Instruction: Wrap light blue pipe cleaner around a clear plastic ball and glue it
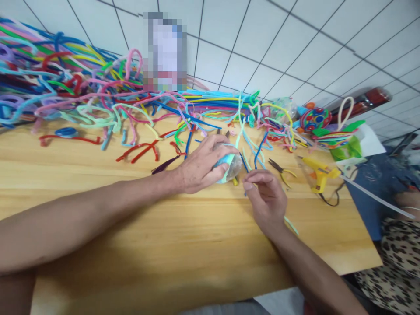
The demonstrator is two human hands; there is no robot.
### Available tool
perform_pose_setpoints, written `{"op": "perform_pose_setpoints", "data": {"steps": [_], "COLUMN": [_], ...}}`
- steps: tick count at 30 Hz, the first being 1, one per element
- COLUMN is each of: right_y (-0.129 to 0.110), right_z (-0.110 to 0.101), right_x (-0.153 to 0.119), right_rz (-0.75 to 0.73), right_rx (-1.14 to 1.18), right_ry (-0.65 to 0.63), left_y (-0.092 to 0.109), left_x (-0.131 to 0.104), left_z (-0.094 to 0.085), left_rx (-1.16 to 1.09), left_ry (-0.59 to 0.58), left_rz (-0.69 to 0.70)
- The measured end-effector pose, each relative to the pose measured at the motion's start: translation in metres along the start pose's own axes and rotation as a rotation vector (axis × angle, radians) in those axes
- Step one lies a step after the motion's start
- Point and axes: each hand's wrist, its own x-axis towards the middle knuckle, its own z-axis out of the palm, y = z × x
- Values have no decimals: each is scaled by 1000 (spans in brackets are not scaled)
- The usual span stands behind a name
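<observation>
My left hand (206, 164) is wrapped over a clear plastic ball (235, 169), partly covered by light green and pale blue pipe cleaners. The ball's left side is hidden under the fingers. Just right of it, my right hand (267, 192) is closed in a pinch. A dark blue pipe cleaner (243, 162) runs down to its fingertips, and a short blue end shows below them. A long light green pipe cleaner (240, 133) rises behind the ball. Beyond my right hand lie pliers with yellow handles (282, 172).
Tangled pipe cleaners (108, 100) in many colours heap along the table's back edge. Red pieces (139, 151) and a purple tassel (167, 164) lie to the left. On the right are a yellow glue gun (320, 173) and a decorated ball (315, 120). Another person's patterned clothing (398, 249) shows beside the table.
</observation>
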Motion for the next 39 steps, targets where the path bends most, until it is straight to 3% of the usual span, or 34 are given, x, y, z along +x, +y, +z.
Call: {"op": "perform_pose_setpoints", "data": {"steps": [4,18,24,32,39], "right_y": [2,2,1,-19,-26], "right_z": [2,9,7,2,8], "right_x": [-2,2,5,20,32], "right_rz": [141,217,104,-256,-284], "right_rx": [115,216,110,-340,-406], "right_ry": [-4,89,16,-63,-66], "left_y": [2,0,1,-1,-2], "left_x": [0,0,1,0,0], "left_z": [-2,-2,-3,-2,1], "left_rx": [8,-2,-13,-29,-13], "left_ry": [-19,-40,-35,-19,-5], "left_rz": [-5,-24,-36,-40,-17]}}
